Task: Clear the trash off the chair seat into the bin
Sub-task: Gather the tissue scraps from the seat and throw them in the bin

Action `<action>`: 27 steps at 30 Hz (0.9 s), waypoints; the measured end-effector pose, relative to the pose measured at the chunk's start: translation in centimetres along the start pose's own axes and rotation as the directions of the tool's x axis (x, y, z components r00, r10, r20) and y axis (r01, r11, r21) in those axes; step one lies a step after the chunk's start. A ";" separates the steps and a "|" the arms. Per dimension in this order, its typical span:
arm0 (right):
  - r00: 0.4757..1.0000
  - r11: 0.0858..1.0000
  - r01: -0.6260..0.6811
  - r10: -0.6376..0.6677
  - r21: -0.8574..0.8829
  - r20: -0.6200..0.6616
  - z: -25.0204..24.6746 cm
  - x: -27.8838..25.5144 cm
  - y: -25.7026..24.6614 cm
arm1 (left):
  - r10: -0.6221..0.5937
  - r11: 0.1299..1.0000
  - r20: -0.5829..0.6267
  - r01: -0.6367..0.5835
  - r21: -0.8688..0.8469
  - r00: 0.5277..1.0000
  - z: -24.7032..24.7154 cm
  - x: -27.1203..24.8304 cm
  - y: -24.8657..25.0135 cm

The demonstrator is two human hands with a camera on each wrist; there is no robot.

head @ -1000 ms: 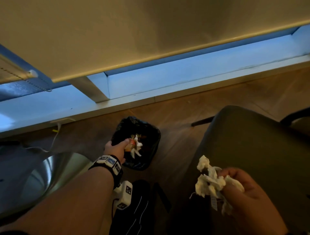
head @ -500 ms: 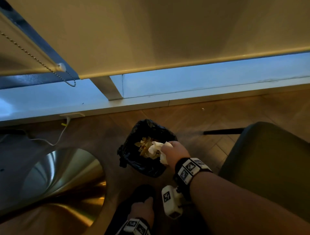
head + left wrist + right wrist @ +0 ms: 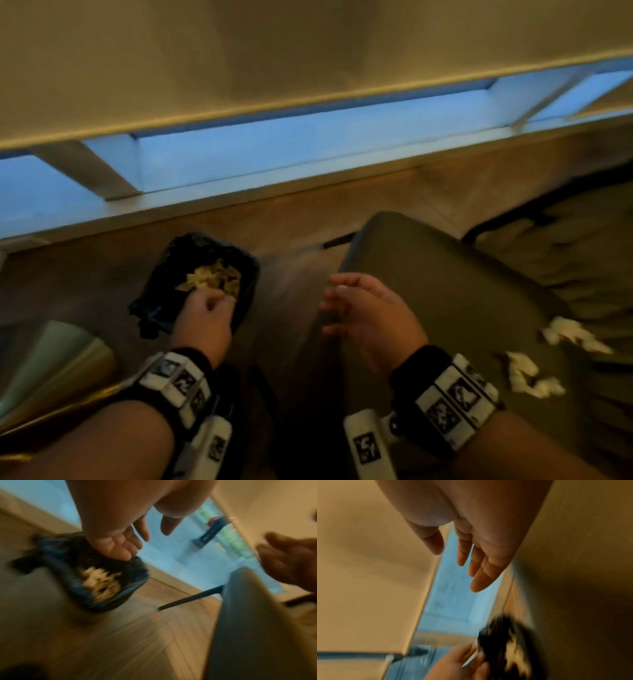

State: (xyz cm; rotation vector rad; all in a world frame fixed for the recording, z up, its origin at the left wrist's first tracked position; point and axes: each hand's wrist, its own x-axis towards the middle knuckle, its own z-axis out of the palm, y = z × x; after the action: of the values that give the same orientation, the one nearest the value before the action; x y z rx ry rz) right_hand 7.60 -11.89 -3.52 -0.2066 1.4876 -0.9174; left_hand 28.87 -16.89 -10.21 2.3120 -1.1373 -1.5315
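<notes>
Wood floor under a low window. Nearest, both my hands are empty: left hand (image 3: 204,317) relaxed over the bin (image 3: 161,305) at ten o'clock, right hand (image 3: 370,315) spread above the chair seat (image 3: 428,274). Crumpled tissues (image 3: 534,370) remain at three o'clock; the bin holds several, so I judge it partly done.

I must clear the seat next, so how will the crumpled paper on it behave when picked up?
The crumpled paper looks thin and ragged, so it is probably very light and floppy. It may tear or shed bits. It lies flat on the chair seat, so it is unlikely to roll.
</notes>
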 end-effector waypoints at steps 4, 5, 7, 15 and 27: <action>0.918 0.973 0.159 -0.207 -0.165 -0.339 -13.1 -5.4 -3.2 | 0.342 0.934 0.054 -0.345 0.094 0.938 4.8 -4.8 6.7; 0.866 0.967 0.144 -0.226 -0.210 -0.446 -16.5 -6.4 -3.5 | 0.420 0.894 0.130 -0.434 0.111 0.898 6.6 -6.3 8.1; 0.738 0.959 0.088 -0.243 -0.268 -0.629 -22.9 -7.8 -2.8 | 0.515 0.813 0.297 -0.568 0.126 0.804 10.7 -9.7 10.4; 0.673 0.824 -0.237 -0.243 -0.515 -0.699 -36.5 -6.7 1.0 | 0.291 0.306 0.812 -0.853 0.423 0.507 25.5 -20.8 8.0; 0.831 0.515 -0.128 -0.411 -0.847 -0.375 -34.4 -2.9 2.0 | 0.215 0.044 0.898 -0.922 0.385 0.385 30.2 -22.6 4.5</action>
State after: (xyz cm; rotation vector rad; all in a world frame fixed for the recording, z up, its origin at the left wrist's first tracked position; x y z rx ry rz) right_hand -22.17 5.31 -7.19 -0.8851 2.4343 -0.2583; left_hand -3.16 3.04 -5.68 0.7374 -3.3412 -1.3331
